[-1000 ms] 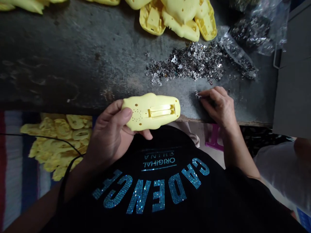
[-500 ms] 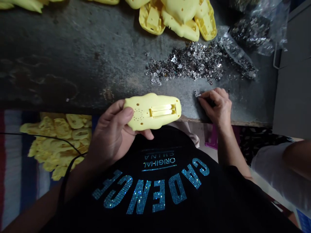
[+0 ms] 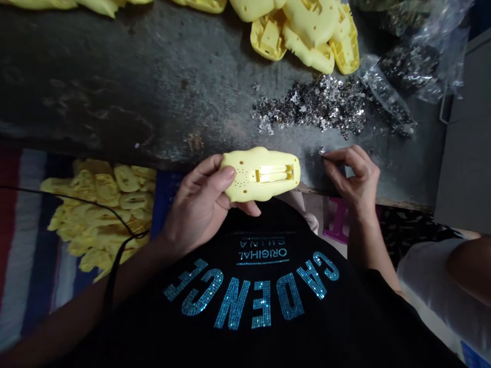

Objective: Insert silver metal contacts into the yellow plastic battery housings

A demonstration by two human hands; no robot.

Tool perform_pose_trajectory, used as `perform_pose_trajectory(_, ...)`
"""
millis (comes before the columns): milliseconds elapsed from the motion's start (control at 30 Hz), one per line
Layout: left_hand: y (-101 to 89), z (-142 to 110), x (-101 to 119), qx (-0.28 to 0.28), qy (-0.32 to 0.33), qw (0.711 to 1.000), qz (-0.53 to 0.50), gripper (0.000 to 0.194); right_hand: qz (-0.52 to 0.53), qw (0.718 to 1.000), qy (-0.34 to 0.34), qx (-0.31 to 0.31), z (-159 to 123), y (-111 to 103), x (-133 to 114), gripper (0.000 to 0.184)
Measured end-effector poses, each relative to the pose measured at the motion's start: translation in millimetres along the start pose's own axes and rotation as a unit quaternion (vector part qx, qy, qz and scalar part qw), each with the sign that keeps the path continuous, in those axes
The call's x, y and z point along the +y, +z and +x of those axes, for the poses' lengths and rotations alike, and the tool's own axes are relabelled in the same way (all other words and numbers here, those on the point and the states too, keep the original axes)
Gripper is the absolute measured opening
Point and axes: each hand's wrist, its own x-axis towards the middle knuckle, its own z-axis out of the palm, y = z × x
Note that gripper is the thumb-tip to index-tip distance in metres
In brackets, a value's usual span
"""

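My left hand [image 3: 199, 207] grips a yellow plastic shell [image 3: 264, 174] by its left end, holding it level over the near edge of the dark worktable [image 3: 153, 92]. The shell's open battery slot and speaker holes face up. My right hand [image 3: 355, 176] is just right of the shell, thumb and forefinger pinched on a small shiny metal clip [image 3: 322, 151] lifted off the table. Beyond it lies a heap of the same metal clips [image 3: 314, 105].
More yellow shells [image 3: 307, 30] are piled at the table's far edge. Clear plastic bags of metal parts [image 3: 410, 66] lie at the far right beside a grey box [image 3: 464, 138]. A bin of yellow shells [image 3: 95, 214] sits below left. Another person's arm [image 3: 468, 271] shows at the right.
My right hand has pinched a clip and raised it from the table. The left hand keeps its hold on the shell; the view has shifted a little.
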Motion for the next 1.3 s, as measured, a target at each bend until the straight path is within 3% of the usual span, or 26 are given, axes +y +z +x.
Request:
perform_pose_trajectory(133,5.8,0.0,-0.2,0.011,-0.016,1.000,0.002,0.024,0.098,0.993,-0.052,-0.028,-1.2,-11.7,-34.7,0.006)
perform_pose_trajectory(267,11.5,-3.6,3.9,0.022,-0.028,0.999,0.007,0.028,0.142,0.983,-0.113,-0.036,4.1,-9.4,-54.1,0.016)
perform_pose_trajectory(500,12.8,-17.1,5.8,0.039,-0.003,0.998,0.040,0.026,0.038,0.984,-0.173,0.008,3.1,-3.9,-59.8,0.031)
perform_pose_trajectory(733,6.8,-24.7,3.0,0.022,0.008,0.997,0.068,0.024,-0.027,0.981,-0.192,0.002,1.5,-6.5,-69.2,0.026)
perform_pose_trajectory(900,0.7,-27.6,0.2,-0.019,0.020,0.998,0.055,0.017,-0.052,0.973,-0.224,0.018,4.1,-6.1,-72.6,0.023)
perform_pose_trajectory(1133,-0.6,-25.9,-0.8,-0.049,0.049,0.995,0.075,0.012,-0.071,0.969,-0.235,0.008,3.6,-3.2,-76.5,0.023)
perform_pose_trajectory(1300,0.9,-21.8,-3.7,-0.059,0.074,0.995,0.036,0.008,-0.068,0.970,-0.233,0.008,1.7,-1.2,-77.2,0.025)
